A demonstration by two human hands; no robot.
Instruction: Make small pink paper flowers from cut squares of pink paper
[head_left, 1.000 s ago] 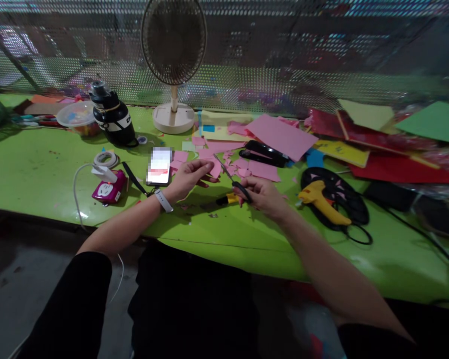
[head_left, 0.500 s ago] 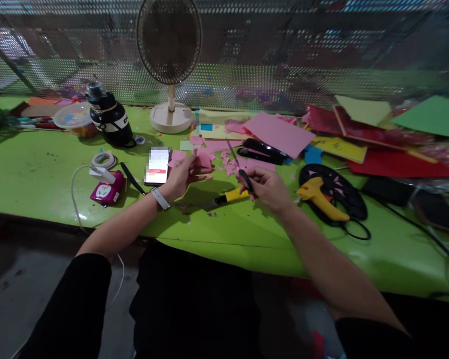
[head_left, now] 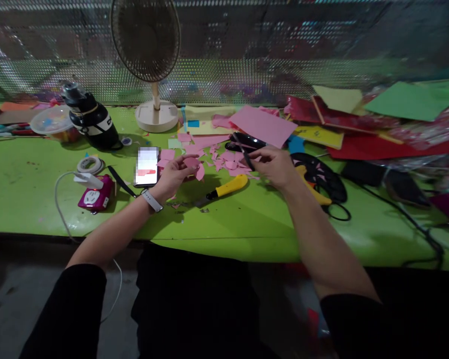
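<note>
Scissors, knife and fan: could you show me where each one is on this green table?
Scissors [head_left: 243, 148]: head view, on the blades, near the handles.
Knife [head_left: 227, 188]: head view, on the yellow handle.
Fan [head_left: 145, 40]: head view, on the round grille.

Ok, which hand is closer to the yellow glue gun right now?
Right. The right hand, holding scissors, is just left of the yellow glue gun, and its forearm covers part of it; the left hand is farther left, beside the phone.
</note>
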